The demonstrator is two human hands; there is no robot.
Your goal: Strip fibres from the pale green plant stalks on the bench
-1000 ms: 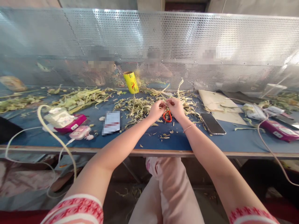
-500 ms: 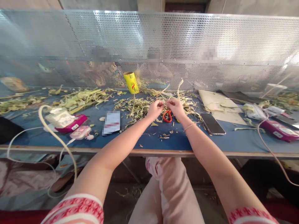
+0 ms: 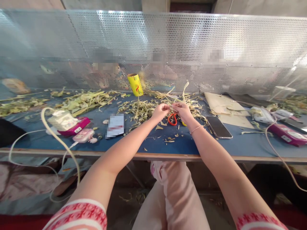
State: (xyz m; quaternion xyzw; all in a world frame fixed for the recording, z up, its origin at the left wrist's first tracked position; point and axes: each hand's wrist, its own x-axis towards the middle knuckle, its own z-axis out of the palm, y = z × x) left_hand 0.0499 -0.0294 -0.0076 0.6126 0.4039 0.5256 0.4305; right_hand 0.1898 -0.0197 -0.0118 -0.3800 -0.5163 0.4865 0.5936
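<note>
My left hand (image 3: 161, 111) is closed in a pinch above a pile of dry, pale green plant strips (image 3: 146, 110). Close beside it, my right hand (image 3: 181, 110) pinches too, the fingertips of both almost meeting. Whatever lies between the fingers is too small to make out. Just below my right hand show the orange-red handle loops of scissors (image 3: 172, 119); their blades are hidden. A small yellow edge (image 3: 184, 124) peeks out under my right wrist. Behind the pile, a yellow cardboard tube (image 3: 135, 85) leans on a thin stick.
A phone (image 3: 219, 127) lies to the right, before cardboard sheets (image 3: 226, 107). Left are a blurred-screen device (image 3: 115, 126), a tissue pack (image 3: 62, 119) and a looping cable (image 3: 61, 148). A perforated metal screen (image 3: 153, 41) bounds the blue table (image 3: 153, 143); people sit beyond it.
My right hand has shifted slightly, its fingers now stretched more toward the left hand. The left hand stays nearly in place. The view has moved a little.
</note>
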